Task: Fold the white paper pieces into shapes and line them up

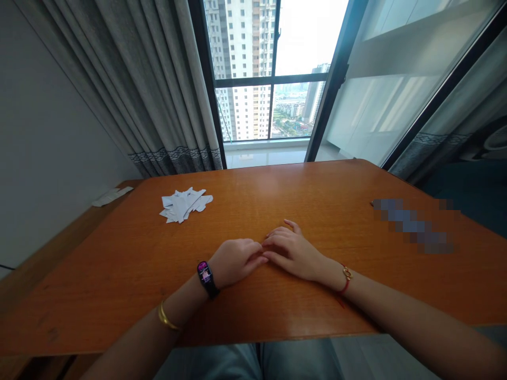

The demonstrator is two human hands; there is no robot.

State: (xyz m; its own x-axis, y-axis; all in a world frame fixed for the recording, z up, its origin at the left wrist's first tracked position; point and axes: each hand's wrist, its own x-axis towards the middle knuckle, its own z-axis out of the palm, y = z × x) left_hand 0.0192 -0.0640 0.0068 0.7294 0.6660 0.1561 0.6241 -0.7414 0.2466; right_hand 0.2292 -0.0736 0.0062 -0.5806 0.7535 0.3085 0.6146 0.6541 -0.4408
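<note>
My left hand, with a black smartwatch and a gold bangle on its arm, rests near the middle of the wooden table. Its fingers are curled and held together, and nothing shows in them. My right hand lies beside it, a red string bracelet at the wrist. The fingers of this hand are loosely apart, and its fingertips touch those of the left. Beyond my left hand is a loose heap of torn white paper pieces.
A blurred-out object lies on the table's right side. At the left, a flat pale item rests on a ledge by the wall. Grey curtains and a window stand behind the table. My legs are under its front edge.
</note>
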